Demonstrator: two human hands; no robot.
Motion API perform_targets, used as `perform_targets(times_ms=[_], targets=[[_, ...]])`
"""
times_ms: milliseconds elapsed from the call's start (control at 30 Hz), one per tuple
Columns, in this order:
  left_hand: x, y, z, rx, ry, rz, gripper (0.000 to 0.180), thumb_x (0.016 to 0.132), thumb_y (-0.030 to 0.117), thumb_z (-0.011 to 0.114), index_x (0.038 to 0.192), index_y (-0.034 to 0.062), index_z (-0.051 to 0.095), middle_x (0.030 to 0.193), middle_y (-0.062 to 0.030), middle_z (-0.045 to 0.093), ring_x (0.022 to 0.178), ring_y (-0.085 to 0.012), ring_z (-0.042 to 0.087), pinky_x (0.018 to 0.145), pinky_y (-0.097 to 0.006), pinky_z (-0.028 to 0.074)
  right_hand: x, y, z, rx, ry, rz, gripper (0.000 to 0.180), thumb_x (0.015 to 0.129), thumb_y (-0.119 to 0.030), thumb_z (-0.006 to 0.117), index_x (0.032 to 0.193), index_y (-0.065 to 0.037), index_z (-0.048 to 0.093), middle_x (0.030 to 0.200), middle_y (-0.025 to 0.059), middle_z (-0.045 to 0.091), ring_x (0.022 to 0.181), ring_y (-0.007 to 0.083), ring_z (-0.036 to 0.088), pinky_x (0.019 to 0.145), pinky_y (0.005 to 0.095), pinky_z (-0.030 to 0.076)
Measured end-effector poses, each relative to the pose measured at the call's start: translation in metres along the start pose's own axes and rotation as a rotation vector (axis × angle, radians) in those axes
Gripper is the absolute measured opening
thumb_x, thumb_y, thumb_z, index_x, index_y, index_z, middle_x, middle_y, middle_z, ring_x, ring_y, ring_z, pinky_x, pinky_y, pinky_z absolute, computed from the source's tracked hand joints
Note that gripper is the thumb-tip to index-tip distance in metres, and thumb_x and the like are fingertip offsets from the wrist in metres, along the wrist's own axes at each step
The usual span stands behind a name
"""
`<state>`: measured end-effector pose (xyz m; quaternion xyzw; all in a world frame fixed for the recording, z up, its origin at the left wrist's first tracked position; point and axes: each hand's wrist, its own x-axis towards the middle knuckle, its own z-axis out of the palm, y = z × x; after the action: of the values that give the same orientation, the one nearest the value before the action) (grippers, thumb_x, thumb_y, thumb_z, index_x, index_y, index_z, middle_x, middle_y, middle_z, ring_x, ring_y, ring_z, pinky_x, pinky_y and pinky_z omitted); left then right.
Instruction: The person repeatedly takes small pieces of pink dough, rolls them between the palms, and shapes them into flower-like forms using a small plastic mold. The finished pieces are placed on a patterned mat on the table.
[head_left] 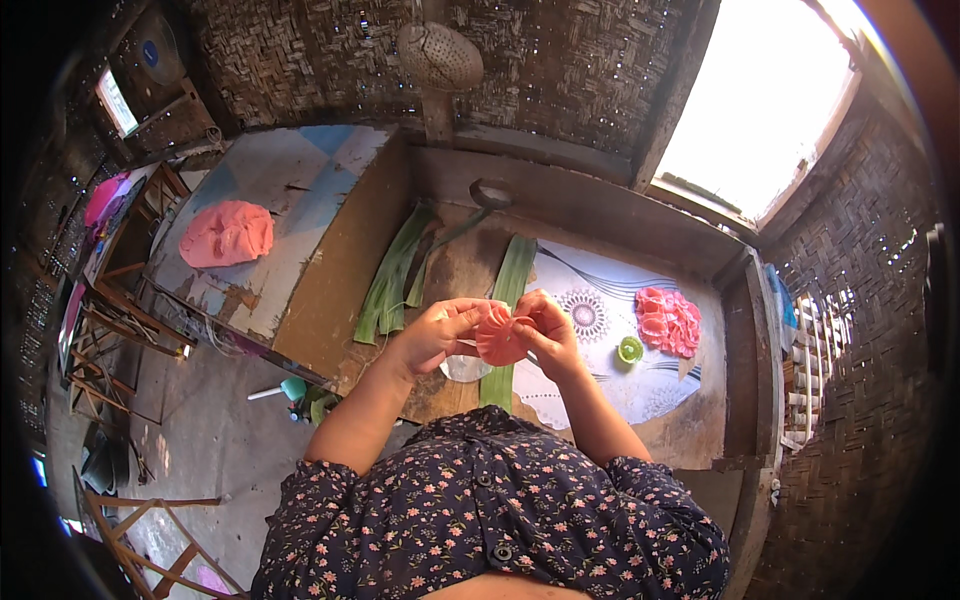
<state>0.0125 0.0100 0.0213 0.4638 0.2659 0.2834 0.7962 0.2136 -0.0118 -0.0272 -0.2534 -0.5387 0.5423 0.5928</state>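
Between my hands, above the bench, is a thin, round, coral-pink disc [500, 337] with fine ridges fanning across it. My left hand [442, 332] grips its left edge between thumb and fingers. On its right side, my right hand [545, 330] pinches the rim with bent fingers. Whether it is dough or cloth I cannot tell. Right of my right hand, a small round green cup [630, 350] with something pale in it sits on a white patterned sheet [590, 375]. Beside it lies a heap of ruffled pink pieces [668, 322].
Long green leaf strips [395, 270] lie on the bench at left, and another strip [512, 275] runs under my hands. A smooth pink mass [228, 235] rests on the worn table [300, 190]. Wooden walls edge the bench. A perforated ladle [440, 57] hangs on the woven wall.
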Motion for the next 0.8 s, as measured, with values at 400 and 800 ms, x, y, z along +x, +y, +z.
perform_targets(times_ms=[400,800], targets=[[-0.009,0.014,0.018,0.637,0.165,0.236,0.067,0.092,0.052,0.037,0.139,0.0057,0.03,0.102,-0.0125,0.064,0.09,-0.0184,0.063,0.078,-0.029,0.05,0.006,-0.008,0.007,-0.477,-0.017,-0.256,0.034,0.076,-0.004,0.064,0.108,-0.004,0.054,0.1,0.0083,0.059,0.093,0.0181,0.057,0.083,0.0315,0.045],[0.008,-0.013,0.009,0.708,0.352,0.277,0.059,0.093,0.033,0.05,0.141,0.0078,0.026,0.096,-0.0152,0.065,0.086,-0.0205,0.065,0.076,-0.031,0.05,0.016,-0.014,-0.004,0.106,0.177,0.368,0.04,0.077,0.002,0.058,0.115,-0.002,0.047,0.089,0.0088,0.059,0.076,0.0183,0.061,0.068,0.0301,0.051]])
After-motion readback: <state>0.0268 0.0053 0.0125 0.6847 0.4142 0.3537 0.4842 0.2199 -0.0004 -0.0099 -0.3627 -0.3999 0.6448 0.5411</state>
